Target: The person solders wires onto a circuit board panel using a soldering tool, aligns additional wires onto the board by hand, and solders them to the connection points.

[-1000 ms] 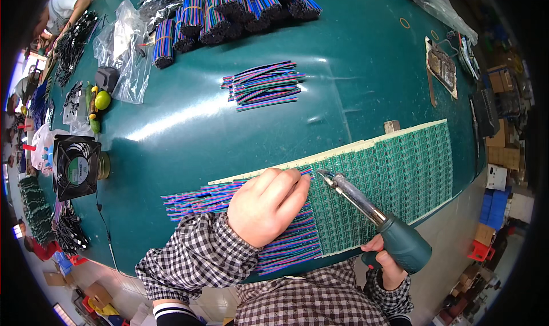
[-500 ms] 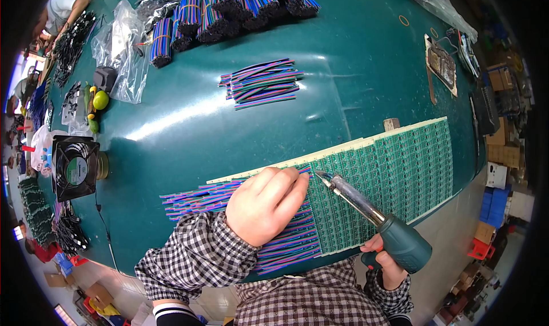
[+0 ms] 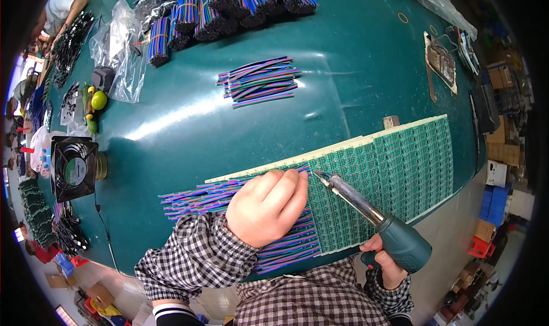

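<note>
My left hand (image 3: 267, 206) is closed, its fingertips pinched on the end of a multicoloured ribbon wire (image 3: 303, 169) near the top edge of a green circuit-board panel (image 3: 383, 177). A row of similar wires (image 3: 289, 252) lies along the panel's left side, partly under my hand and sleeve. In my right hand (image 3: 386, 261) is a green-handled soldering iron (image 3: 404, 243), gripped like a pistol. Its tip points up and left, close to my left fingertips, over the panel's upper left corner. Whether the tip touches the board cannot be made out.
Beyond the panel lies a loose pile of cut ribbon wires (image 3: 260, 82). Banded wire bundles (image 3: 214, 12) stand at the far edge. A black fan (image 3: 74, 169) is at left, near a plastic bag (image 3: 127, 57). A worn soldering stand (image 3: 440, 63) lies far right. Another person (image 3: 66, 9) sits far left.
</note>
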`<act>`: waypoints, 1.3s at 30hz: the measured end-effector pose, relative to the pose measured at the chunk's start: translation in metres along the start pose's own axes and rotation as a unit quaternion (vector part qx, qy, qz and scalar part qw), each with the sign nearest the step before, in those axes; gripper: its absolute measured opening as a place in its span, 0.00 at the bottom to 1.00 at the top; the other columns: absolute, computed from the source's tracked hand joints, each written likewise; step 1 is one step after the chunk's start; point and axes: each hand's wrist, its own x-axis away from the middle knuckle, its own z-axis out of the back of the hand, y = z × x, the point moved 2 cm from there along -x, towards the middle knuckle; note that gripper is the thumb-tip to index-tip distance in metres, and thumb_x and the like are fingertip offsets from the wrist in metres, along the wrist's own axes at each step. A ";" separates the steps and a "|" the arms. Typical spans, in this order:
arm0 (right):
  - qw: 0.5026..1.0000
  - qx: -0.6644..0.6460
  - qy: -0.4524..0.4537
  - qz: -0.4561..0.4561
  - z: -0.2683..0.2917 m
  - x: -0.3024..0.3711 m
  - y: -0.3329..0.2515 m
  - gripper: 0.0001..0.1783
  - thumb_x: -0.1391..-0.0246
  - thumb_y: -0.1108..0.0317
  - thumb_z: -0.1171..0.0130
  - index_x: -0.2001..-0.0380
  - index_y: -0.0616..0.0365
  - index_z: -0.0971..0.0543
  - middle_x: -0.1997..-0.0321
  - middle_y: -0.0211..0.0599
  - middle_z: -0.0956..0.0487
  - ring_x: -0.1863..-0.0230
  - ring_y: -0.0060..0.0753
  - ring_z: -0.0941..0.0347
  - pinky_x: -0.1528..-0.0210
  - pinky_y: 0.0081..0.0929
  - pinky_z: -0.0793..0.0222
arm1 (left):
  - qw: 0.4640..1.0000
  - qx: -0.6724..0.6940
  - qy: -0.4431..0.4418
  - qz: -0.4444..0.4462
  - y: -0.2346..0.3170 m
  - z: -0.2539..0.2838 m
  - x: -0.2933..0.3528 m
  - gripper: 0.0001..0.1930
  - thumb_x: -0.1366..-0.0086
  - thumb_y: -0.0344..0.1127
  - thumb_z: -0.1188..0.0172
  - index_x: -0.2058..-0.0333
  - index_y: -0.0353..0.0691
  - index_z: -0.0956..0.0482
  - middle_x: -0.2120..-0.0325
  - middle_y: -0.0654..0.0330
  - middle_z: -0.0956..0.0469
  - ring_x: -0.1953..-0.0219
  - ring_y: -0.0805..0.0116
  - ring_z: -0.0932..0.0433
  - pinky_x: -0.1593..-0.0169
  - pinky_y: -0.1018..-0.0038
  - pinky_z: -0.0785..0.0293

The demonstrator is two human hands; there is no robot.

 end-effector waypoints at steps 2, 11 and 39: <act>1.000 -0.002 -0.001 -0.002 0.000 0.000 0.000 0.39 0.56 0.66 0.19 0.48 0.73 0.32 0.67 0.47 0.15 0.65 0.37 0.15 0.58 0.37 0.17 | 1.000 -0.017 -0.002 -0.008 0.000 0.000 -0.001 0.19 0.49 0.33 0.39 0.57 0.31 0.18 0.61 0.57 0.23 0.60 0.64 0.21 0.60 0.73 0.22; 1.000 -0.014 -0.002 -0.005 -0.001 0.000 -0.003 0.40 0.55 0.65 0.20 0.46 0.72 0.33 0.65 0.48 0.16 0.63 0.38 0.16 0.56 0.39 0.17 | 1.000 -0.006 -0.003 -0.009 0.003 0.005 -0.002 0.23 0.54 0.30 0.39 0.56 0.30 0.17 0.62 0.56 0.21 0.62 0.63 0.21 0.60 0.70 0.20; 1.000 0.009 -0.010 -0.008 -0.001 -0.001 -0.002 0.35 0.57 0.69 0.20 0.50 0.73 0.30 0.66 0.46 0.15 0.63 0.36 0.15 0.57 0.34 0.18 | 0.999 0.040 0.003 -0.005 -0.004 0.002 -0.003 0.18 0.50 0.31 0.38 0.58 0.31 0.18 0.61 0.56 0.23 0.63 0.64 0.23 0.62 0.72 0.21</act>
